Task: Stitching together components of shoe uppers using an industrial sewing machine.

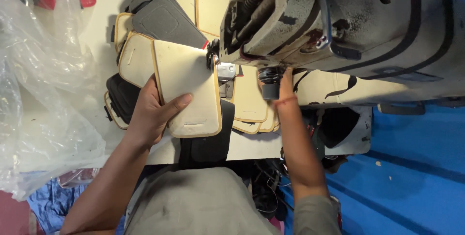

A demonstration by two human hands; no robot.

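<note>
**Cream pad going under the sewing machine**

Left hand [152, 111] is clamped on a cream pad [189, 87] with a tan edge, thumb on top, pushing its far end up to the needle area of the grey sewing machine [339, 26]. Right hand [281, 82] reaches under the machine head and is mostly hidden, so can't tell if it's gripping anything. A stack of similar cream and grey pads [160, 17] sits beyond the left hand on the pale surface [104, 2]. Crinkly clear plastic bag [38, 70] lies left of the left hand, contents hard to make out.
</note>
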